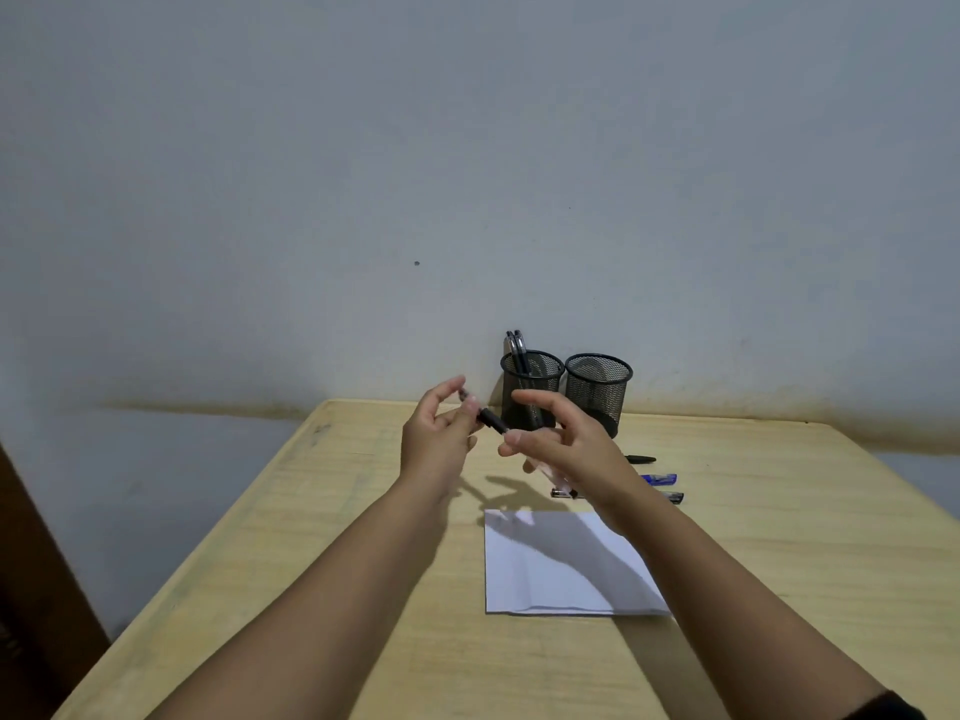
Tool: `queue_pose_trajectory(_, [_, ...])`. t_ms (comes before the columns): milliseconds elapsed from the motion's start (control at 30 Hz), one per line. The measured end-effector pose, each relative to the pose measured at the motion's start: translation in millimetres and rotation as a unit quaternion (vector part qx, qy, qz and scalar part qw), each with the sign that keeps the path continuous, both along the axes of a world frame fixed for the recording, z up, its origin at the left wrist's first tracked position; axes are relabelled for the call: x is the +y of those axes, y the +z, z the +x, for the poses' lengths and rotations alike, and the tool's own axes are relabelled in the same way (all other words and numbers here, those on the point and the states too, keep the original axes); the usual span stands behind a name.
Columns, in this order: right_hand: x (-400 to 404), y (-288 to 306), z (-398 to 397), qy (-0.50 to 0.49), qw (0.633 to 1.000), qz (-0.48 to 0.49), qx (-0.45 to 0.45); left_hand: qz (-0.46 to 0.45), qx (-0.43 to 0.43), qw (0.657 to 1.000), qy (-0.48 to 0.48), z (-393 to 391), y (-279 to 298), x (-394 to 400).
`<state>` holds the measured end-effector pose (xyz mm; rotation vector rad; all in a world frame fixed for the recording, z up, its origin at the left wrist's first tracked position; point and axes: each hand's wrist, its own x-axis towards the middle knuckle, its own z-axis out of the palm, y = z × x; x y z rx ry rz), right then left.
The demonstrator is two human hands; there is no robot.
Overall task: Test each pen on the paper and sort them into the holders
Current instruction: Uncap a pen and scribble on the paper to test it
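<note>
Here, your left hand [441,433] pinches a black pen [485,415] by its upper end, above the desk [291,563] and just in front of the left mesh holder [531,387]. The pen slants down toward your right hand [558,444], whose thumb and forefinger close on the pen's lower end; the other fingers of that hand spread loosely. A clear part, a cap or a barrel, seems to sit in that same hand, but blur keeps it uncertain.

The left mesh holder stands at the back edge of the desk against the wall and holds two dark pens [517,350], upright and leaning left. The right mesh holder [597,392] stands touching or just beside it.

To the right of the holders and nearer to you, several pens lie flat on the desk: a black one [641,459], a blue one [660,479], and a dark one [672,496], partly hidden by your right wrist. Another pen [563,493] shows below your right hand.

The white paper [561,563] lies on the desk in front of the holders, under your right forearm's shadow.
</note>
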<state>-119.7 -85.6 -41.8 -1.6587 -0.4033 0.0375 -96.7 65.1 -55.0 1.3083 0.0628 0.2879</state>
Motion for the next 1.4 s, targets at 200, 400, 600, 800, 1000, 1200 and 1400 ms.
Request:
queue_pose_trajectory(200, [0, -4, -6, 0.07, 0.994, 0.081, 0.031, -0.149, 0.054, 0.987, 0.011, -10, 1, 6])
queue_pose_trajectory(400, [17, -16, -11, -0.046, 0.994, 0.095, -0.025, -0.15, 0.064, 0.987, -0.015, -21, 0, -4])
queue_pose_trajectory(600, [20, -17, -19, -0.088, 0.986, 0.128, -0.059, -0.194, 0.077, 0.978, 0.011, -8, 6, 14])
queue_pose_trajectory(800, [-6, -28, -19, -0.111, 0.979, 0.166, -0.037, 0.008, 0.071, 0.993, 0.09, -5, 4, 56])
queue_pose_trajectory(1000, [-5, -40, -16, -0.088, 0.983, 0.162, 0.007, 0.324, 0.1, 0.939, 0.061, -14, -46, 41])
queue_pose_trajectory(1200, [-11, -49, -11, -0.136, 0.987, 0.084, 0.004, 0.465, 0.075, 0.881, 0.036, -13, -63, 35])
queue_pose_trajectory(1400, [-15, -53, 0, -0.117, 0.992, 0.006, 0.046, 0.546, -0.035, 0.836, 0.04, -28, -61, 15])
